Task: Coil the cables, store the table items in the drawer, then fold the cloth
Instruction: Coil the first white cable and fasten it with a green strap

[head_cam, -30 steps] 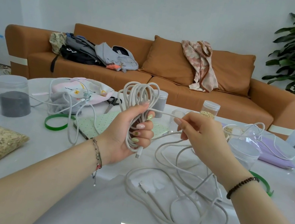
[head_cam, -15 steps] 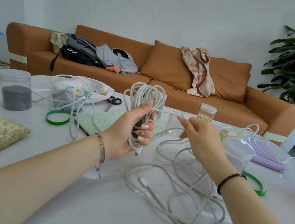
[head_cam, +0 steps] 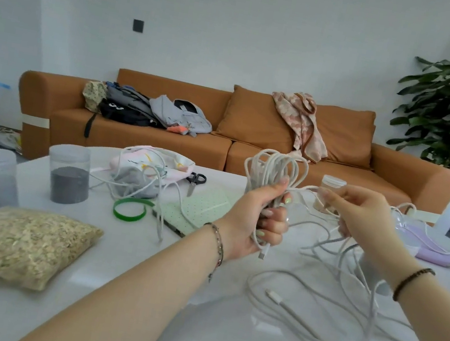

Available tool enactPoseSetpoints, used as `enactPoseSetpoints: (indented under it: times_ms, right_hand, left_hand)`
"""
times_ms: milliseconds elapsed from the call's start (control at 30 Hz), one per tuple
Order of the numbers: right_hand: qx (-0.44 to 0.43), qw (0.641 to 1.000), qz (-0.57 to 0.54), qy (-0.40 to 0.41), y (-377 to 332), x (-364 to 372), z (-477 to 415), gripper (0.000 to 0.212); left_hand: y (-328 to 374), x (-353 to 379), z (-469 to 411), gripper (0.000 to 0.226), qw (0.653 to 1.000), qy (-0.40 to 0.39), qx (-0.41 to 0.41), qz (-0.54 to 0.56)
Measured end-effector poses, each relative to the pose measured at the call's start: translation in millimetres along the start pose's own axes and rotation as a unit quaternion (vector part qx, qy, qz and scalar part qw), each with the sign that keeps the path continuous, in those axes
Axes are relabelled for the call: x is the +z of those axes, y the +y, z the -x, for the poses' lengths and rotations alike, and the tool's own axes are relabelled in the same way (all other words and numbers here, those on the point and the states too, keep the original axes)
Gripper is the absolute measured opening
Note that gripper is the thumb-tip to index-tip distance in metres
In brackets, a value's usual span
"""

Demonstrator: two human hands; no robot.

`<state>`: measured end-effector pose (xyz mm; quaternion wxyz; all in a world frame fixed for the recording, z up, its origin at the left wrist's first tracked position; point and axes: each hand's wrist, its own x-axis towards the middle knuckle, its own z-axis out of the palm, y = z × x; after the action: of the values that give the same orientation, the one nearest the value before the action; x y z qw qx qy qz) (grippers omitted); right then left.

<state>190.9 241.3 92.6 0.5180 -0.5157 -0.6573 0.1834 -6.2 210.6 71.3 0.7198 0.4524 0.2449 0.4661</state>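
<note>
The white cable [head_cam: 277, 166] looks light, limp and springy; its wound loops stand bunched in my left hand [head_cam: 253, 226], fingers [head_cam: 274, 224] clenched round them; my right hand [head_cam: 360, 212] pinches the free run, best held near the bundle; the slack sprawls on the worktop [head_cam: 189, 329].

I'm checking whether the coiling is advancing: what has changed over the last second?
Almost nothing. Only the view swung slightly left and up. The left hand still holds its grip on the coiled cable. The right hand still pinches the strand leading to the coil, at about the same gap. The loose cable still lies on the table.
</note>
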Motion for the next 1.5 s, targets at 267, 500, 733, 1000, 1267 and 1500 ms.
enactPoseSetpoints:
  times_ms: [267,500,733,1000,1267,1500]
  right_hand:
    - [-0.027,0.993,0.113,-0.033,-66.5,-0.2,1.3,0.029]
    - [-0.035,0.939,0.244,-0.238,-98.0,-6.2,51.9,0.034]
    - [-0.052,0.946,0.241,-0.213,-78.8,-33.5,59.0,0.024]
    - [-0.173,0.946,0.25,-0.109,-61.5,19.6,32.6,0.021]
    - [-0.373,0.884,0.265,-0.095,-45.8,43.6,28.3,0.031]
    - [-0.397,0.877,0.257,-0.088,-22.8,51.4,32.5,0.03]
  left_hand:
    - [-17.3,-3.0,-10.8,0.028,0.978,0.16,-0.05,-0.121]
    - [-24.9,-11.1,-12.9,0.025,0.942,0.291,0.012,-0.166]
    - [-24.3,-13.7,-12.5,0.023,0.954,0.299,0.019,-0.019]
    - [-18.0,6.5,-0.5,0.068,0.99,0.135,-0.018,0.047]
    - [-7.5,4.8,-1.4,0.05,0.981,0.168,0.072,0.057]
    - [3.4,-13.9,6.9,0.032,0.971,0.19,0.139,0.032]
